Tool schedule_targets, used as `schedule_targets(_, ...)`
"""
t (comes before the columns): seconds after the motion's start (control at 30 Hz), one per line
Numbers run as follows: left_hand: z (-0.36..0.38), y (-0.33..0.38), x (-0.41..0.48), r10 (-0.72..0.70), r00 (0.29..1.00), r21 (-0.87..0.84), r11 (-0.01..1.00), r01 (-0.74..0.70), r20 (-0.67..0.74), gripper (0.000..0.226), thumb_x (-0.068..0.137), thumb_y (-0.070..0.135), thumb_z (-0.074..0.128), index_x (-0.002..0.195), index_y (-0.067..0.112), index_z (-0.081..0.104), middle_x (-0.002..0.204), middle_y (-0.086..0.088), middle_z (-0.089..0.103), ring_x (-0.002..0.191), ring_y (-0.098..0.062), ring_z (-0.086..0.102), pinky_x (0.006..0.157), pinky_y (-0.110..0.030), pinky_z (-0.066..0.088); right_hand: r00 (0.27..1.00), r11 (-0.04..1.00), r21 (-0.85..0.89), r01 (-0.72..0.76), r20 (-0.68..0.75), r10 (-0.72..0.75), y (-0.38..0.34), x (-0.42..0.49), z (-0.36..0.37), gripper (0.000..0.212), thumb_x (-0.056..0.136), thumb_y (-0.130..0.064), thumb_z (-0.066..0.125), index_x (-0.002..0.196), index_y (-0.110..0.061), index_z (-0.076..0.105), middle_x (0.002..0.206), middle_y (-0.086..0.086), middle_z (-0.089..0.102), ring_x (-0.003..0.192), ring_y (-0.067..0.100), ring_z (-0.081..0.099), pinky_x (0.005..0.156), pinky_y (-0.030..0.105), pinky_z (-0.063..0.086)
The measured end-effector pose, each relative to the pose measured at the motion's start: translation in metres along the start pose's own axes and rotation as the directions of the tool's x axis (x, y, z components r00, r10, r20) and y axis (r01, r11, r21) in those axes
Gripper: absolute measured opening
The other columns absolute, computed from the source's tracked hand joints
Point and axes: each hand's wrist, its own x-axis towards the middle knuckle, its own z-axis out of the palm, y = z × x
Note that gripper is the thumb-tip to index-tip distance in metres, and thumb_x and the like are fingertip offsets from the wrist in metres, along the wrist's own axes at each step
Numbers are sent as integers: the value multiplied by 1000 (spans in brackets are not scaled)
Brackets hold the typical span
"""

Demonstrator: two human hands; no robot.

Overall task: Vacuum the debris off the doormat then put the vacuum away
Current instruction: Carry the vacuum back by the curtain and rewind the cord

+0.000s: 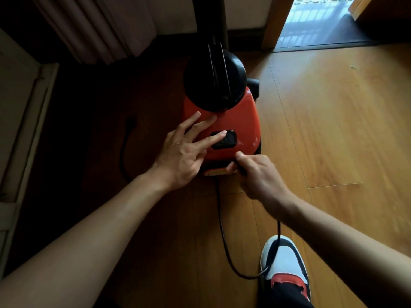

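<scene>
My left fingers (213, 137) lie flat on the vacuum (240, 121) button (229, 140); my right fingers (244, 157) grip the cord (222, 223) at six o'clock, and my shoe (287, 263) could snag it.

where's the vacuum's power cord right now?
Head view, lower centre: the power cord runs from the orange vacuum, loops past the shoe, up into the right hand.

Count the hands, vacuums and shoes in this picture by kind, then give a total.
Hands: 2 (left hand flat on the vacuum, right hand gripping the cord)
Vacuums: 1
Shoes: 1, the shoe at bottom right
Total: 4
</scene>
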Motion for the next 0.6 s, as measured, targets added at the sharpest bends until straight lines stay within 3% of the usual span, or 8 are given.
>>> schedule_targets(0.1,-2,1,1,-11,1000,-34,999,10,-10,56,93,21,47,144,43,43,160,11,24,150,-16,9,109,-36,16,993,982,-153,113,55,-106,-2,-10,38,34,108,-29,40,95,-15,67,76,-9,66,65,3,59,58,24,45)
schedule_targets(0.17,-4,2,2,-22,1000,-50,999,22,-1,55,93,21,46,143,43,44,160,12,25,149,-16,9,109,-36,15,988,962,-244,126,121,-98,3,-11,57,27,108,-29,41,105,-11,61,95,1,66,84,13,62,76,37,51)
schedule_targets(0.2,-4,2,2,-24,1000,-53,998,24,7,55,93,21,46,144,43,43,160,12,24,149,-16,8,109,-36,14,989,963,-253,98,134,-65,7,-10,64,26,108,-29,40,106,-10,58,95,3,64,83,16,61,77,40,50)
schedule_targets(0.3,-4,1,0,-20,1000,-52,998,21,19,57,95,19,50,145,42,41,161,12,21,150,-16,6,111,-38,14,980,997,-44,-65,184,72,16,1,79,31,108,-29,41,96,-5,57,77,0,58,62,17,51,57,35,43)
schedule_targets(0.37,-5,2,0,-21,999,-62,998,23,33,58,95,18,51,146,42,39,162,12,19,150,-16,3,112,-38,12,952,962,172,-211,261,162,23,10,88,34,108,-30,40,89,-7,57,66,-1,53,53,11,47,50,28,37)
schedule_targets(0.4,-5,2,0,-24,999,-68,997,27,39,59,95,17,51,146,42,38,162,12,18,150,-16,2,113,-39,12,940,946,202,-253,281,191,29,14,91,37,109,-31,39,86,-8,57,63,-1,54,50,10,48,48,25,36)
schedule_targets(0.5,-5,1,0,-24,999,-73,997,27,41,61,94,16,53,147,43,37,162,13,17,151,-15,2,115,-42,16,924,945,141,-294,294,244,45,30,93,48,108,-39,39,77,-8,59,54,-2,53,41,9,45,41,23,31)
schedule_targets(0.6,-5,-1,0,-18,999,-75,997,21,42,63,93,14,54,147,43,37,162,14,17,151,-14,2,115,-41,17,913,941,97,-323,294,283,63,45,81,47,104,-44,46,87,-5,67,55,0,52,40,10,42,37,22,28)
